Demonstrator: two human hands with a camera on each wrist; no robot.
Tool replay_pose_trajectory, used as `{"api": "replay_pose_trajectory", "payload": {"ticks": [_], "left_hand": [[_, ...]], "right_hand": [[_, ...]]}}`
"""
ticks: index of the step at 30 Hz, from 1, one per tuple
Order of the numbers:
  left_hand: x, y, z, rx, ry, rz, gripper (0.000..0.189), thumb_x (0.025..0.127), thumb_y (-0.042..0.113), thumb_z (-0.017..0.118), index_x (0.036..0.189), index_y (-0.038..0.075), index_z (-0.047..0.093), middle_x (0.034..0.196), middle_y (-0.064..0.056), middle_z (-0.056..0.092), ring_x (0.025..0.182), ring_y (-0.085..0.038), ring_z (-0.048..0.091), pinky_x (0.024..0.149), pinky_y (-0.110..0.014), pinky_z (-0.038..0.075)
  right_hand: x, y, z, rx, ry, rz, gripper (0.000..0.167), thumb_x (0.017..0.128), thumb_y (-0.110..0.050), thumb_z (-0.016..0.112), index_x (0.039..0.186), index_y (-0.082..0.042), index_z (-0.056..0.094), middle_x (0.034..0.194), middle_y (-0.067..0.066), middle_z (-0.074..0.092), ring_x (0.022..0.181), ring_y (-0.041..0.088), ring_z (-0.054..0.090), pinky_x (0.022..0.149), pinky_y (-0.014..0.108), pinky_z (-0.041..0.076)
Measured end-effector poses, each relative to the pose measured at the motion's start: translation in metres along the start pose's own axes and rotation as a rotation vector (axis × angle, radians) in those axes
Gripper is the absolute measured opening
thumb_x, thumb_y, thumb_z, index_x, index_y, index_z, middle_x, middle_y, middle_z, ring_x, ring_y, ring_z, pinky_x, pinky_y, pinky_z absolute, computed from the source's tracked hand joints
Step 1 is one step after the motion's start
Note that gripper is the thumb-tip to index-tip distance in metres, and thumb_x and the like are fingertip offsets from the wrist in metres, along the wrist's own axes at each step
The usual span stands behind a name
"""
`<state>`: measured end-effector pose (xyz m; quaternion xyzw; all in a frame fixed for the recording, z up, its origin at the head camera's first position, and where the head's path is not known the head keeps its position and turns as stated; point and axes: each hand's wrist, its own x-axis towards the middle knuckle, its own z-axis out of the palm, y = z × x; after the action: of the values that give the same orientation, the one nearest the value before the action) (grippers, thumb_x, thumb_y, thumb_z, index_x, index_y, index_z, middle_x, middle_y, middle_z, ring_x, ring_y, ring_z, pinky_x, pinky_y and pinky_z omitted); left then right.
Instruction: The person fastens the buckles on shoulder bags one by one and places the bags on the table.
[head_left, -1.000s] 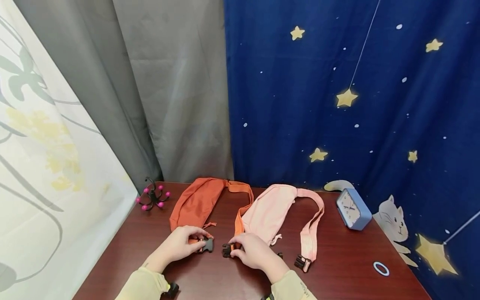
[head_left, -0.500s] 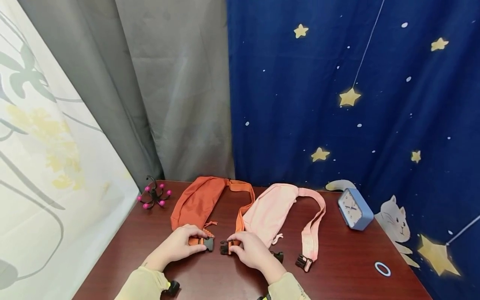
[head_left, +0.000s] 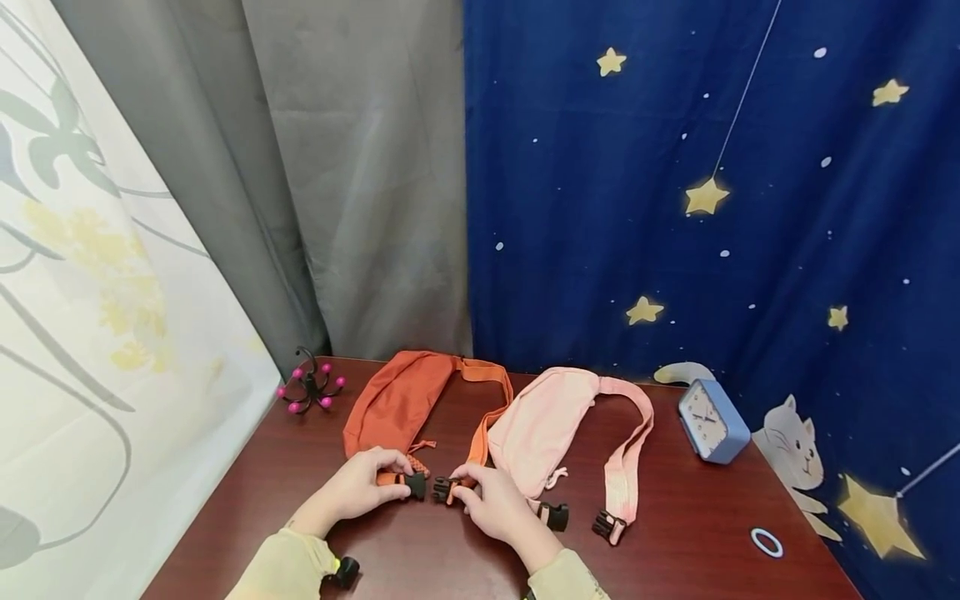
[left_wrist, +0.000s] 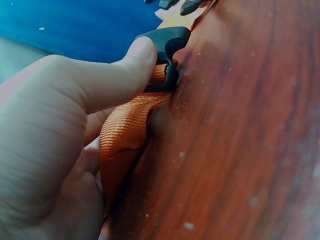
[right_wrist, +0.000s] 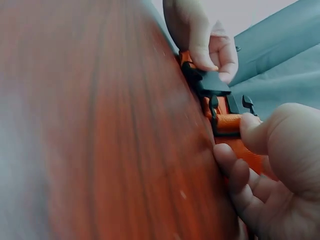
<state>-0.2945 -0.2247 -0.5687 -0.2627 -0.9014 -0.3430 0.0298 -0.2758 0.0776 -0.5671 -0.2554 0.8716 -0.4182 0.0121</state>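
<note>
An orange-red waist bag (head_left: 397, 404) lies on the table, its orange strap (head_left: 491, 400) curving round to the front. My left hand (head_left: 358, 487) pinches the black socket half of its buckle (left_wrist: 170, 42), thumb on top. With thumb and fingers, my right hand (head_left: 491, 500) grips the pronged buckle half (head_left: 442, 490) at the strap's other end. The prongs point at the socket across a small gap in the head view. In the right wrist view, a prong (right_wrist: 214, 104) sits right by the socket's edge. Behind my right hand lies a pink waist bag (head_left: 543, 425).
The pink bag's socket half (head_left: 555, 517) and pronged half (head_left: 610, 527) lie apart on the table (head_left: 697, 550). A blue alarm clock (head_left: 712, 421) and a pale blue ring (head_left: 767, 542) are at the right. A black wire massager with pink balls (head_left: 310, 392) stands back left.
My right hand has brought the pronged half leftward, narrowing the gap to the socket. My left hand has stayed nearly in place, still pinching the socket half. The view has shifted slightly.
</note>
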Motion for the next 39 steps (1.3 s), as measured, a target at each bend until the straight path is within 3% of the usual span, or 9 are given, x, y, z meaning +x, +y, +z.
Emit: {"api": "replay_pose_trajectory", "payload": {"ticks": [10, 22, 31, 39], "left_hand": [[0.001, 0.002, -0.001, 0.000, 0.002, 0.002, 0.019, 0.095, 0.041, 0.087, 0.108, 0.038, 0.073, 0.104, 0.021, 0.073, 0.100, -0.004, 0.062, 0.086, -0.030, 0.050], [-0.001, 0.001, 0.002, -0.008, 0.014, 0.017, 0.019, 0.095, 0.041, 0.087, 0.108, 0.037, 0.073, 0.104, 0.020, 0.073, 0.099, -0.004, 0.061, 0.087, -0.031, 0.051], [-0.001, 0.002, 0.002, -0.011, 0.010, 0.014, 0.018, 0.097, 0.039, 0.086, 0.109, 0.037, 0.072, 0.104, 0.020, 0.073, 0.100, -0.004, 0.062, 0.088, -0.031, 0.051], [-0.001, 0.000, 0.002, -0.015, 0.011, 0.016, 0.018, 0.097, 0.039, 0.085, 0.109, 0.037, 0.072, 0.105, 0.020, 0.073, 0.100, -0.004, 0.062, 0.088, -0.031, 0.051]], "right_hand": [[0.004, 0.007, 0.010, 0.071, 0.063, 0.048, 0.021, 0.111, -0.023, 0.067, 0.131, -0.022, 0.076, 0.082, -0.004, 0.072, 0.062, -0.002, 0.065, 0.064, 0.022, 0.055], [0.007, -0.003, 0.020, 0.079, 0.064, 0.040, 0.018, 0.109, -0.023, 0.070, 0.125, -0.023, 0.078, 0.073, -0.003, 0.072, 0.060, -0.004, 0.062, 0.061, 0.020, 0.050], [0.007, -0.003, 0.020, 0.089, 0.129, 0.093, 0.021, 0.110, -0.019, 0.068, 0.129, -0.019, 0.077, 0.071, -0.003, 0.071, 0.058, -0.002, 0.063, 0.061, 0.021, 0.051], [0.006, -0.004, 0.023, 0.108, 0.110, 0.114, 0.020, 0.110, -0.023, 0.068, 0.128, -0.021, 0.077, 0.081, -0.003, 0.072, 0.060, -0.001, 0.063, 0.062, 0.022, 0.053]]}}
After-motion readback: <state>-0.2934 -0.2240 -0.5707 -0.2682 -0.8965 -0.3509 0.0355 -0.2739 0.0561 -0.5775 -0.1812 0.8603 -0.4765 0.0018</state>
